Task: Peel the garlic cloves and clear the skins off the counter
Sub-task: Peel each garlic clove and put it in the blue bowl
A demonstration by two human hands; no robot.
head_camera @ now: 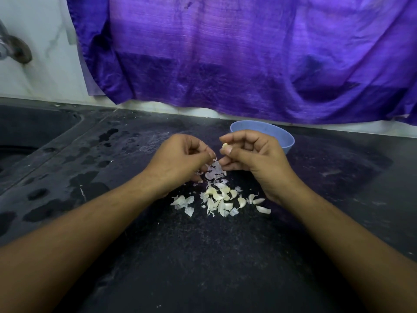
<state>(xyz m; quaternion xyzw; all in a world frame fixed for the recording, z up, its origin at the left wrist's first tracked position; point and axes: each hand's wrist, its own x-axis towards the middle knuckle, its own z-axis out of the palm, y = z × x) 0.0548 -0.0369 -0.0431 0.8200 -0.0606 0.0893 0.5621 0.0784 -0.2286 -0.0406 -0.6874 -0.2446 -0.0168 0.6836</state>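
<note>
Just behind right hand (pixel 255 159), blue bowl (pixel 283 135); purple cloth (pixel 248 59) hanging beyond.

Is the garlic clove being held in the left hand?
No, the right hand pinches the garlic clove between thumb and forefinger.

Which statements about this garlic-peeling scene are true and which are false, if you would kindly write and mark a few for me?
1. The right hand pinches a garlic clove. True.
2. The blue bowl stands at the far left, beside the sink. False: it stands just beyond the right hand, right of centre.
3. Skins and cloves lie scattered on the dark counter between the wrists. True.
4. A green cloth hangs behind the counter. False: the cloth is purple.
5. The left hand lies flat on the counter. False: its fingers are curled.
</note>
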